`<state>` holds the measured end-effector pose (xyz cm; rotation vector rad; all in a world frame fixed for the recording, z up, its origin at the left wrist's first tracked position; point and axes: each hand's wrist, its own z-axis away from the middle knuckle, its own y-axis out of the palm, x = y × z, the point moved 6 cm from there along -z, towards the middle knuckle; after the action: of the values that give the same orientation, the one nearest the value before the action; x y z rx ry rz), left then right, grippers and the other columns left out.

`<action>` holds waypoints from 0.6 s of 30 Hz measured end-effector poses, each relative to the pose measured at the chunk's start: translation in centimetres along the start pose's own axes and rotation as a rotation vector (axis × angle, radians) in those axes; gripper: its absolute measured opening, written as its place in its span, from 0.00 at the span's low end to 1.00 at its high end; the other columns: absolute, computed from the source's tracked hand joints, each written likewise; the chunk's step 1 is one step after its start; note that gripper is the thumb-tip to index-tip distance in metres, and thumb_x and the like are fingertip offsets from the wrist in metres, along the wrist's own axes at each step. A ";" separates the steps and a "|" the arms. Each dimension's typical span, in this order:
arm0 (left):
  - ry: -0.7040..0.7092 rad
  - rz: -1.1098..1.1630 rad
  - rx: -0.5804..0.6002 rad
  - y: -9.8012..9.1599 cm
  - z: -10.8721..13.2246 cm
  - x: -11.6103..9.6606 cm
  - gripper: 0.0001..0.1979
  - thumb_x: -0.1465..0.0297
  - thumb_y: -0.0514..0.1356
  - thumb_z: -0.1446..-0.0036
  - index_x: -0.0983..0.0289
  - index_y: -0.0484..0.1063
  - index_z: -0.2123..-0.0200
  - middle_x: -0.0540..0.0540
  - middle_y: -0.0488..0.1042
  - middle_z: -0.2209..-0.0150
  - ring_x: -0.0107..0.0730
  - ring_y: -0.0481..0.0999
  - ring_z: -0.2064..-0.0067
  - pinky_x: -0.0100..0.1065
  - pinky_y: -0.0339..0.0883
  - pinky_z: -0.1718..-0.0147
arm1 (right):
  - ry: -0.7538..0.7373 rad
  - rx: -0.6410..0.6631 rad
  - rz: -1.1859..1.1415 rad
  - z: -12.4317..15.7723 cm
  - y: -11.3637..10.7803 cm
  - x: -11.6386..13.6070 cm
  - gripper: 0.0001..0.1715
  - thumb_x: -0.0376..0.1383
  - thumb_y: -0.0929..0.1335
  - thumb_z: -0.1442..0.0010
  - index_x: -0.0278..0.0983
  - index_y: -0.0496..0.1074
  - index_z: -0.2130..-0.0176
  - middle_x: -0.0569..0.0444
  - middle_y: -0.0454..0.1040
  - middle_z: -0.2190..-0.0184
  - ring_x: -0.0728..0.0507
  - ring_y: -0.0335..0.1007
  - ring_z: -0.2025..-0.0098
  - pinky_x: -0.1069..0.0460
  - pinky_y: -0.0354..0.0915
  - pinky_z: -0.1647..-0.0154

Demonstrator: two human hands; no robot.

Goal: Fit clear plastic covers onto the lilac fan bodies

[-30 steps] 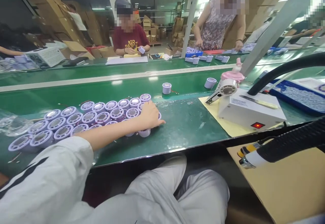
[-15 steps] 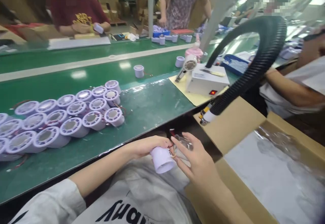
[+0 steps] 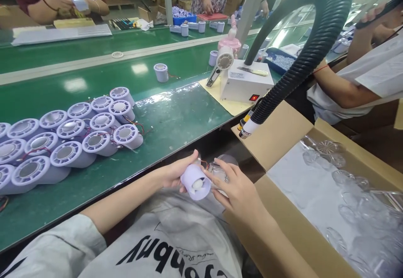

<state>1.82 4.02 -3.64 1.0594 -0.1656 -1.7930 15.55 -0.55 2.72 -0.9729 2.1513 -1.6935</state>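
Note:
My left hand [image 3: 174, 173] is closed round a lilac cylindrical fan housing [image 3: 189, 179], held above my lap. Its open end faces up toward me, and a round white part shows inside. Thin red wires come out by its upper edge. In my right hand [image 3: 239, 192] is a clear plastic piece [image 3: 217, 171], partly hidden behind the fingers. The right fingertips reach the housing's right rim. Left of my hands, lilac housings [image 3: 64, 154] stand in rows on the green bench, grilles up, with thin wires between them.
A white box [image 3: 247, 82] with a lit red switch carries a black ribbed hose [image 3: 283, 82] arching over the right side. A handheld fan [image 3: 224, 61] leans there. An open carton [image 3: 285, 137] at right holds clear plastic parts. Co-workers sit across and at right.
The housing has tilted, so its open end now faces me. My right fingers have moved from the wires to the rim. The camera view has shifted, showing more of the carton.

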 end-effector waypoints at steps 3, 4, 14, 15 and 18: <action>0.149 -0.344 -0.020 0.7 0.4 -0.8 0.32 0.41 0.50 0.44 0.67 0.72 0.62 0.49 0.70 0.77 0.23 0.63 0.82 0.25 0.56 0.87 | 0.111 0.032 0.019 -0.8 0.3 -0.3 0.26 0.33 0.68 0.39 0.41 0.69 0.41 0.38 0.63 0.41 0.32 0.67 0.53 0.39 0.72 0.59; 0.229 -0.503 -0.043 1.0 0.7 -1.4 0.28 0.46 0.54 0.43 0.66 0.73 0.61 0.50 0.70 0.74 0.24 0.66 0.78 0.25 0.59 0.83 | 0.150 0.056 0.007 -1.0 0.4 -0.6 0.25 0.33 0.69 0.40 0.39 0.71 0.43 0.38 0.64 0.41 0.32 0.68 0.53 0.40 0.73 0.60; 0.772 -0.983 -0.438 1.8 3.6 -3.9 0.19 0.59 0.67 0.48 0.61 0.74 0.55 0.53 0.70 0.60 0.34 0.71 0.58 0.35 0.65 0.57 | 0.406 0.134 -0.651 -1.4 1.0 -1.9 0.15 0.33 0.77 0.49 0.37 0.68 0.75 0.51 0.70 0.52 0.38 0.69 0.49 0.45 0.66 0.52; 0.791 -0.949 -0.433 1.5 3.5 -3.8 0.24 0.57 0.70 0.53 0.60 0.74 0.53 0.52 0.70 0.60 0.34 0.72 0.58 0.35 0.66 0.57 | 0.428 0.104 -0.719 -1.3 1.0 -2.1 0.15 0.35 0.76 0.48 0.37 0.67 0.76 0.51 0.71 0.53 0.38 0.69 0.49 0.45 0.65 0.51; 0.849 -0.942 -0.379 1.0 3.1 -3.6 0.33 0.55 0.74 0.63 0.57 0.75 0.51 0.54 0.67 0.57 0.38 0.71 0.54 0.39 0.67 0.53 | 0.493 0.058 -0.853 -1.1 1.0 -2.4 0.16 0.40 0.74 0.45 0.37 0.68 0.77 0.49 0.71 0.53 0.38 0.69 0.50 0.46 0.64 0.54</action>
<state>0.68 5.37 0.91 1.6425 1.3212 -1.8249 16.41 1.94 1.57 -1.7816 2.0535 -2.5785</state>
